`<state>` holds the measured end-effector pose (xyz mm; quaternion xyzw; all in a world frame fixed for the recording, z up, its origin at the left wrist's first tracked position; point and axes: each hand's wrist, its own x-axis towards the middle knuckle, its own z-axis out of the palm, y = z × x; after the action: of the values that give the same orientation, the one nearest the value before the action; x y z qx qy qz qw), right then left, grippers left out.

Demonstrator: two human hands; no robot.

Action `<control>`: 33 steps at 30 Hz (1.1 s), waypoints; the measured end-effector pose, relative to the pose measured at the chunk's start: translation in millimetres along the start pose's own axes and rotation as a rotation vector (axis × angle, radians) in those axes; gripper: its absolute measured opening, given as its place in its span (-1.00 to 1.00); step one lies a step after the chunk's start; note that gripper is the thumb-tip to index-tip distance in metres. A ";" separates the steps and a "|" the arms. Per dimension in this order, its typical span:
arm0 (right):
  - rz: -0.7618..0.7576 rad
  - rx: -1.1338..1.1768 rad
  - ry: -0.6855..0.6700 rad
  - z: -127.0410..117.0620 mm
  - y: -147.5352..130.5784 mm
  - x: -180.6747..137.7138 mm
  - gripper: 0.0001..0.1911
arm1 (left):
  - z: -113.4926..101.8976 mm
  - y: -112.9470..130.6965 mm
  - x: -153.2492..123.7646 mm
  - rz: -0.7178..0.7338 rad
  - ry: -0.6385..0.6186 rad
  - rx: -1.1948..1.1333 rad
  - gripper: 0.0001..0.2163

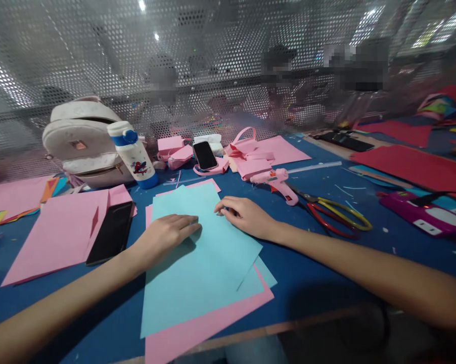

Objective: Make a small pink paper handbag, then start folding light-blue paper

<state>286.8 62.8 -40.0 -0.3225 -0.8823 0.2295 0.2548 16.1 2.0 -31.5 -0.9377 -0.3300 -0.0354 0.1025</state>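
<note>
Two-handed: resting left hand (171,233) flat on blue sheets (201,275), curling right hand (243,213) — cannot tell if pinching. Lying stacked, seemingly unfastened.

Blue-topped counter (304,273) w/ thin brownish front edge (273,327) runs back to a tall grey perf'd panel (118,45) spanning the bkgd, w/ bright lt spots (142,5) upper L & streaky glare (427,34) upper R

Around the light-blue sheets (201,280), a pink glue gun (279,181) is seen at two o'clock, and at eleven a white, blue-trimmed bottle (131,154) with a red-and-blue figure (140,168).
</note>
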 end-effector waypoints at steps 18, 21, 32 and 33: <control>-0.039 -0.048 -0.034 2.9 -3.4 -3.7 -0.75 | -4.5 37.2 16.3 0.426 0.243 -0.143 -0.73; -0.065 -0.062 -0.048 4.2 -3.4 -4.9 -0.75 | -0.6 35.1 14.7 0.460 0.295 -0.156 -0.71; -0.480 -0.101 0.015 1.9 -6.2 -2.8 -0.80 | -4.4 17.9 10.8 0.058 0.317 -0.579 -0.79; -0.503 -0.127 -0.006 3.0 -8.3 -2.7 -0.80 | -3.2 15.4 10.0 -0.001 0.330 -0.551 -0.77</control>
<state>283.1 54.6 -38.4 -0.1074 -0.9481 0.1039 0.2806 33.6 -4.3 -29.6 -0.9117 -0.2875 -0.2749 -0.1031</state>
